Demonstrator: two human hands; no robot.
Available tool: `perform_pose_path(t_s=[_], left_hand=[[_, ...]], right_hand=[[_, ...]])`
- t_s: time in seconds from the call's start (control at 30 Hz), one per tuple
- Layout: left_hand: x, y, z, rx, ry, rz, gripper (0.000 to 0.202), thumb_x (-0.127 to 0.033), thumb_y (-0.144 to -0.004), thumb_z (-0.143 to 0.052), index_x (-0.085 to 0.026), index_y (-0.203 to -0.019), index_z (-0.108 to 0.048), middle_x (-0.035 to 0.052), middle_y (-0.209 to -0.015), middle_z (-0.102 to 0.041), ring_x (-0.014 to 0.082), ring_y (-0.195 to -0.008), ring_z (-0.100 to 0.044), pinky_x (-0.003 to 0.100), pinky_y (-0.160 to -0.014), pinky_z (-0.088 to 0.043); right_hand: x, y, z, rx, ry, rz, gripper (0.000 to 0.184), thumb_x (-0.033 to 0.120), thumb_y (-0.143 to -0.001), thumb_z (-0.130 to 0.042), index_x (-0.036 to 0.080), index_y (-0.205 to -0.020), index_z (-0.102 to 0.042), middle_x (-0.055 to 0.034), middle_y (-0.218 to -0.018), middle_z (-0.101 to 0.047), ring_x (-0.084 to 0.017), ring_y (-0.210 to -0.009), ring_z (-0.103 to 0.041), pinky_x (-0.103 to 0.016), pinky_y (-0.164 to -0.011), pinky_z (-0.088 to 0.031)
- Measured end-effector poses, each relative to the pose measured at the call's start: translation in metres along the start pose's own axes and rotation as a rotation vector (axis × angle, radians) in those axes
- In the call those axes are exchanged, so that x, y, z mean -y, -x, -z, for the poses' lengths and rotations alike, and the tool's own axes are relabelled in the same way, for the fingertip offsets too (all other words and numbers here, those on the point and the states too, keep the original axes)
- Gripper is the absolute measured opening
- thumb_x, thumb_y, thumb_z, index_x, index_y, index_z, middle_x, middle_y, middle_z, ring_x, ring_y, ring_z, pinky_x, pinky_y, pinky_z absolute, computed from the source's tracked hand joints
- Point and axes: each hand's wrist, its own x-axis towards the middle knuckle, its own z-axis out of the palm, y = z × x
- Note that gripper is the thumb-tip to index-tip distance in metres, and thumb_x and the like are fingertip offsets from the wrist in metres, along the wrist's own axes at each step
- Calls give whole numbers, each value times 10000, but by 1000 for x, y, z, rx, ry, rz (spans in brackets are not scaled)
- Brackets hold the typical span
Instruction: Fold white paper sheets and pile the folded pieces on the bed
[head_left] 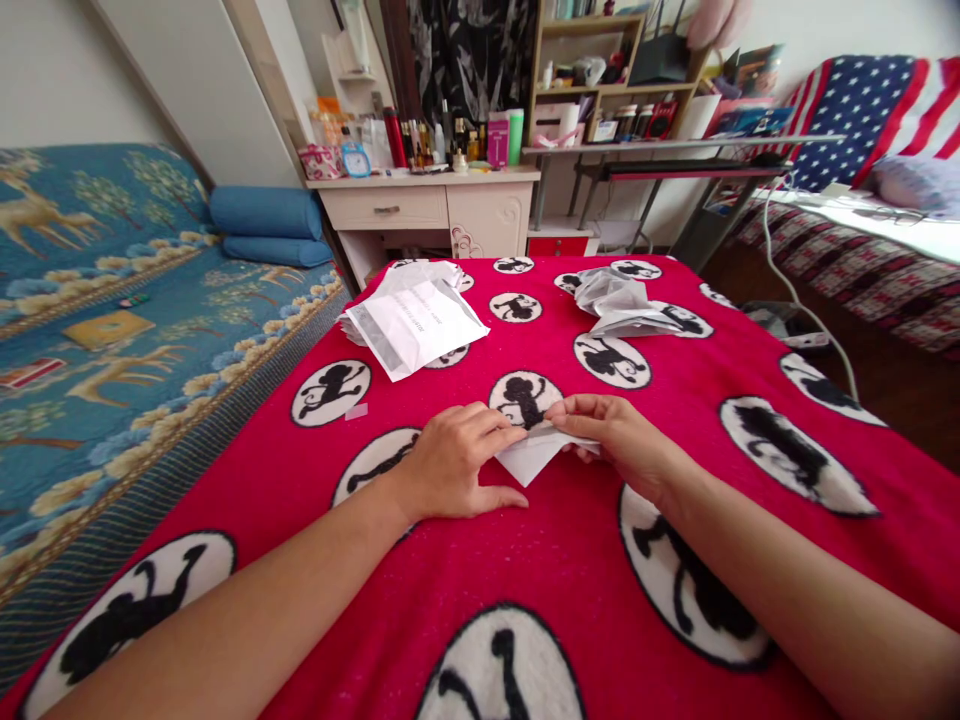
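Note:
A small white folded sheet of paper [529, 455] lies on the red blanket [570, 560] printed with black-and-white monkey circles. My left hand [454, 462] rests on the sheet's left part, fingers curled and pressing its edge. My right hand [611, 432] pinches the sheet's upper right edge between thumb and fingers. The fingertips of both hands nearly meet above the paper.
A stack of white sheets [414, 318] lies at the far left of the blanket, and crumpled silvery paper [621, 300] at the far right. A blue patterned sofa [112, 330] runs along the left. A white dresser [427, 205] and shelves stand behind.

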Motion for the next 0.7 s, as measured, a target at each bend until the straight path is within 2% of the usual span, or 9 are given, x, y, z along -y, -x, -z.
perform_pose_path(t_s=[0.1, 0.17, 0.2, 0.27, 0.33, 0.4, 0.5, 0.57, 0.7], left_hand=[[2, -3, -7, -61, -9, 33, 426, -429, -826, -612, -181, -1172, -626, 95, -1069, -678, 240, -953, -595, 373, -852, -452], [6, -10, -12, -132, 29, 84, 259, -263, -859, -564, -194, -1084, -673, 75, -979, -705, 210, -896, -620, 332, -802, -460], [9, -15, -14, -176, 79, 126, 222, -235, -861, -553, -196, -1026, -696, 66, -930, -714, 196, -860, -630, 313, -776, -461], [17, -31, -16, -267, 230, 272, 184, -271, -858, -566, -183, -877, -727, 51, -793, -711, 167, -739, -631, 280, -691, -453], [25, -51, -19, -322, 489, 463, 239, -335, -815, -618, -142, -708, -711, 54, -664, -688, 157, -618, -612, 258, -576, -429], [31, -71, -24, -365, 863, 625, 249, -357, -771, -664, -114, -737, -709, 80, -705, -710, 162, -591, -622, 251, -527, -430], [34, -91, -35, -408, 1276, 820, 264, -348, -702, -731, -112, -815, -703, 70, -676, -705, 154, -538, -615, 237, -476, -429], [32, -96, -41, -411, 1359, 864, 291, -354, -664, -764, -114, -817, -703, 58, -645, -696, 138, -493, -594, 220, -434, -403], [26, -91, -47, -397, 1258, 796, 347, -397, -602, -805, -106, -764, -705, 39, -604, -675, 114, -424, -535, 217, -396, -377]], right_hand=[[3, -3, 0, -44, -114, -49, 219, 274, -620, -777, 170, -766, -652, 20, -620, -623, -49, -438, -458, -168, -404, -333], [7, -9, 0, -36, -166, -57, 183, 261, -648, -753, 170, -778, -660, 6, -625, -628, -63, -447, -474, -181, -417, -371], [10, -13, 1, -28, -189, -49, 169, 281, -680, -728, 168, -786, -663, -4, -618, -627, -74, -453, -482, -191, -426, -388], [18, -25, 4, -29, -235, -14, 210, 371, -764, -644, 163, -794, -658, -21, -596, -617, -97, -460, -495, -215, -444, -411], [25, -38, 6, -70, -262, 58, 358, 504, -825, -531, 169, -753, -633, -43, -604, -621, -129, -496, -531, -245, -477, -443], [28, -51, 7, -100, -308, 108, 409, 557, -827, -507, 173, -779, -639, -34, -626, -620, -126, -509, -534, -245, -485, -445], [23, -66, 5, -161, -375, 163, 315, 479, -746, -668, 175, -828, -652, 15, -637, -588, -84, -500, -492, -198, -454, -409], [17, -71, 2, -196, -363, 233, 290, 412, -677, -751, 179, -810, -641, 35, -647, -573, -69, -513, -481, -182, -460, -410], [7, -73, -2, -246, -274, 284, 271, 346, -605, -789, 174, -708, -606, 48, -575, -525, -71, -504, -461, -188, -464, -401]])
